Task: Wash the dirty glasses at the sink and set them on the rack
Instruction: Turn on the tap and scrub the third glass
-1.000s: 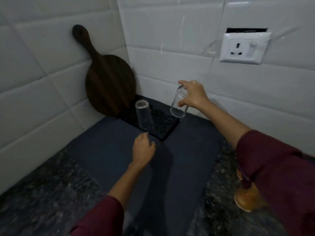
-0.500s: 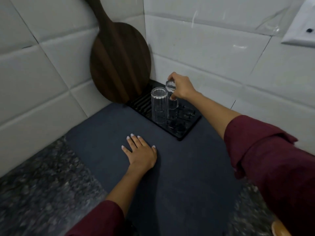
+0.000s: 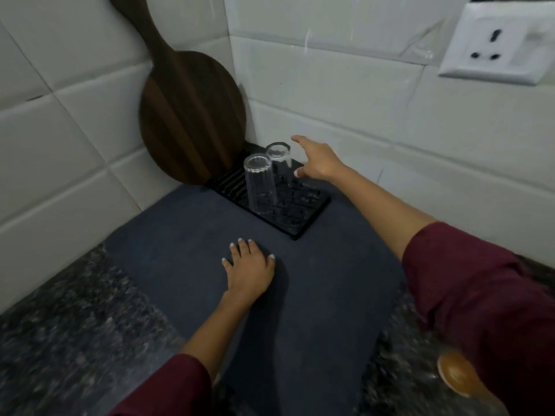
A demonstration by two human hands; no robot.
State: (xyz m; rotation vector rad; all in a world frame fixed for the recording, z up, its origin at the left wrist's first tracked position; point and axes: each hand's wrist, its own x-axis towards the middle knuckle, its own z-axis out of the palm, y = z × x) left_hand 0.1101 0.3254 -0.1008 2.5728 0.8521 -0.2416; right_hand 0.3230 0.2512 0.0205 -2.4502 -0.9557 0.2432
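Observation:
Two clear glasses stand upside down on the black rack (image 3: 303, 217) in the corner: the nearer glass (image 3: 260, 184) in front, the farther glass (image 3: 280, 156) just behind it. My right hand (image 3: 318, 163) hovers just right of the farther glass, fingers spread, holding nothing and apart from the glass. My left hand (image 3: 250, 267) lies flat, palm down, on the dark grey mat (image 3: 315, 295) in front of the rack.
A round dark wooden board (image 3: 189, 115) leans on the tiled wall behind the rack. A white wall socket (image 3: 498, 43) is at the upper right. An orange object (image 3: 459, 376) sits on the speckled stone counter (image 3: 66, 340) at the lower right.
My right hand set the second glass upside down on the rack behind the first, let go of it and drew back to the right. My left hand flattened on the mat.

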